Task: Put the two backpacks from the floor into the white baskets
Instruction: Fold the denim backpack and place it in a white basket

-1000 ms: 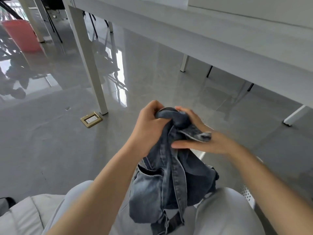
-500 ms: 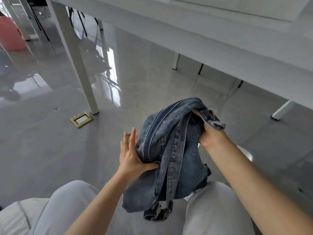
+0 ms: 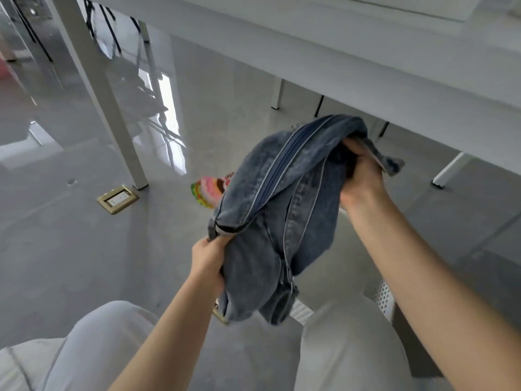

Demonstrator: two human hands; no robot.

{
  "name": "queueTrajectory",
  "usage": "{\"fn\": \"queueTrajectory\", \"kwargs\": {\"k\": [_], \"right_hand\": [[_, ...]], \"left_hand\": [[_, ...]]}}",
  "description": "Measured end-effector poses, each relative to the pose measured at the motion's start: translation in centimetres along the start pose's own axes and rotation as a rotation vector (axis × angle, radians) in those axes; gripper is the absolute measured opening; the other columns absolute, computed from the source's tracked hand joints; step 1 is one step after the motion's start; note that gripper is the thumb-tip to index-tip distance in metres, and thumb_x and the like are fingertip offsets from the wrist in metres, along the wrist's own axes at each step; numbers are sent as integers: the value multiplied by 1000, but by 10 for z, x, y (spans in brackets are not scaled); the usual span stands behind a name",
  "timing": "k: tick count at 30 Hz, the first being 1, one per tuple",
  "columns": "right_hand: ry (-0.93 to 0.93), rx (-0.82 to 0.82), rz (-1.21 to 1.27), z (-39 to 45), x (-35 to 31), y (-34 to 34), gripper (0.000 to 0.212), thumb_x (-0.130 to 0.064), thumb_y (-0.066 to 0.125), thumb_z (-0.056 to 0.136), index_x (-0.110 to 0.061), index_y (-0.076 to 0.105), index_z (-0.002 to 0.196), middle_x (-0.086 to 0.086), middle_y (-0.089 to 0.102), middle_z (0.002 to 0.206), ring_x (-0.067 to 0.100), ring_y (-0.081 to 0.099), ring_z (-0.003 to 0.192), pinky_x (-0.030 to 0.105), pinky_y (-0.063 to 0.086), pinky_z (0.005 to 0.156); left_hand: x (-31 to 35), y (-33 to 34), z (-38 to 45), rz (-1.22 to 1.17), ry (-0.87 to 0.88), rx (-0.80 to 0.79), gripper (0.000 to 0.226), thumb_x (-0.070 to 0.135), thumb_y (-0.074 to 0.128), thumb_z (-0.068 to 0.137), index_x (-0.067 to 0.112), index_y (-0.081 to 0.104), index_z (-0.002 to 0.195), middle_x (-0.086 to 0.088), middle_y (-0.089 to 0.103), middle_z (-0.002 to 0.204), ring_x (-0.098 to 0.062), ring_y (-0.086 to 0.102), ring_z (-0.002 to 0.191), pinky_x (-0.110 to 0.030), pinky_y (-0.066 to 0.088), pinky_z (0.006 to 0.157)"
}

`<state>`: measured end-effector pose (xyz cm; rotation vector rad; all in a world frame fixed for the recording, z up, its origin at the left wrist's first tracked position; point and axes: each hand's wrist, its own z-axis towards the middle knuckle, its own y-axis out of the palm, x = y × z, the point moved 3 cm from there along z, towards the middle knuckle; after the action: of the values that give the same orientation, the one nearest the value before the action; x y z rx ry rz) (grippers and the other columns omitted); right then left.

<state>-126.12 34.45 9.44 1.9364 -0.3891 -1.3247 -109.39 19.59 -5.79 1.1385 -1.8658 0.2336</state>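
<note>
A blue denim backpack (image 3: 270, 210) hangs in the air above my knees, zipper side up. My left hand (image 3: 208, 259) grips its lower left corner. My right hand (image 3: 361, 176) is closed on its upper right end, with a strap tab sticking out past the fingers. A colourful striped backpack (image 3: 207, 190) lies on the floor behind the denim one, mostly hidden by it. Parts of a white perforated basket (image 3: 384, 299) show under the denim backpack and beside my right forearm.
A white table (image 3: 366, 63) spans the top, its leg (image 3: 110, 114) standing left of centre. A brass floor socket (image 3: 117, 199) sits near the leg. More table legs (image 3: 448, 172) stand at right. My knees in light trousers (image 3: 346, 351) fill the bottom.
The denim backpack has risen and turned more level. My left hand went from lying flat on its side to gripping its lower corner. The colourful backpack has come into view behind it.
</note>
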Motion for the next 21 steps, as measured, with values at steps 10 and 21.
{"fn": "queueTrajectory", "kwargs": {"k": [10,21], "right_hand": [[-31,62,-71,37,10,-58,14,-8,62,70,-8,61,84,12,67,84,26,65,85,38,49,93],[25,195,-299,82,27,-155,27,8,53,84,-16,53,72,-1,53,59,10,48,54,19,39,50]], "left_hand": [[-31,32,60,352,125,-29,9,23,68,88,18,62,86,-11,68,98,-32,65,99,-44,53,85],[-73,40,91,1015,202,-68,58,37,70,80,14,48,129,-11,57,125,-34,52,118,-44,44,100]]}}
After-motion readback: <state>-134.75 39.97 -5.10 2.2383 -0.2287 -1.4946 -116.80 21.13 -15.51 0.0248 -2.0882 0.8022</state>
